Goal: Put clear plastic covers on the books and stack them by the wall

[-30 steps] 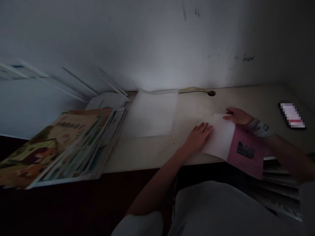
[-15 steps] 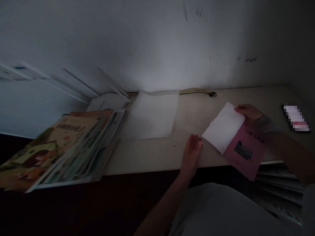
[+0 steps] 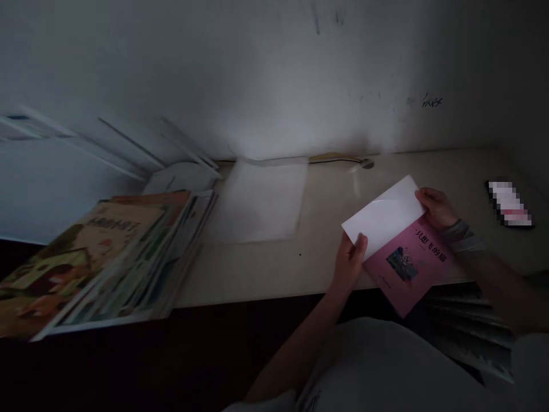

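Your left hand [image 3: 349,260] grips left end of white panel [image 3: 381,217], your right hand [image 3: 438,210] its right end. Pink booklet [image 3: 418,280] adjoins panel's near side, over table's [image 3: 257,269] near edge; joint long axis slants far-left to near-right.

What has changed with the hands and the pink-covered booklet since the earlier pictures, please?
The left hand lifted off the white page, then gripped its left end. The pink-covered booklet turned clockwise, its page now to the upper left. The right hand still holds the page's right end. The book stack, phone and flat white sheet stayed put.
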`<state>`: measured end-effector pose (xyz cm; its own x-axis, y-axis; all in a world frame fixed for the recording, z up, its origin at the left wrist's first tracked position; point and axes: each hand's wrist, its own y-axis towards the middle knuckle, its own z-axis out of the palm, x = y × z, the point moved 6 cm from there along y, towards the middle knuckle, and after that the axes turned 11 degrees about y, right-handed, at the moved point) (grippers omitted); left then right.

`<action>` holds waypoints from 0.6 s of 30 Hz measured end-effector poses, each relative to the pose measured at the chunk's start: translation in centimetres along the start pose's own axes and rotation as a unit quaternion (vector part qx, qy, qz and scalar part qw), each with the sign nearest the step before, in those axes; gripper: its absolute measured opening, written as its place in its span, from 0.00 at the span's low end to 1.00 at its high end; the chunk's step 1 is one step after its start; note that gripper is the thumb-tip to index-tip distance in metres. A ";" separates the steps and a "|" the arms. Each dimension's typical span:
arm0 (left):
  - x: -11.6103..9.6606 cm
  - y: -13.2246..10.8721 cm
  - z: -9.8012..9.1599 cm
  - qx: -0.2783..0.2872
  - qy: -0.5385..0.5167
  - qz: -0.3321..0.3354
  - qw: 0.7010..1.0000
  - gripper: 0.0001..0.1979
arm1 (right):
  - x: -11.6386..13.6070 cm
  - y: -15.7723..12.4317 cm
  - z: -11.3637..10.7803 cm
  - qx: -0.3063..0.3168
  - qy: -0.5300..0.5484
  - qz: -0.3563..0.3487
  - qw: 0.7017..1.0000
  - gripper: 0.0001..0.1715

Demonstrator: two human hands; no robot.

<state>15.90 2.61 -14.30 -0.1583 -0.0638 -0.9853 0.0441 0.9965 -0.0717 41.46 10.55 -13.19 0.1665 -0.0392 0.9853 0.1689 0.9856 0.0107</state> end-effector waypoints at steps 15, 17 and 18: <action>0.3 1.7 -3.1 -0.060 0.022 0.067 0.996 0.32 | 0.2 -3.0 0.6 -0.033 0.014 -0.020 0.999 0.20; 0.2 2.4 -3.2 -0.038 0.019 0.061 0.997 0.38 | 0.2 -3.2 0.6 -0.028 -0.017 -0.030 0.999 0.19; 0.2 2.7 -3.1 -0.028 0.014 0.054 0.998 0.38 | 0.1 -3.2 0.6 -0.023 -0.035 -0.035 0.998 0.19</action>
<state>12.91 5.48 -14.19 -0.1839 0.0447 -0.9819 0.0074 0.9990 0.0441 40.34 7.47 -13.04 0.0842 -0.0954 0.9919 0.2233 0.9719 0.0746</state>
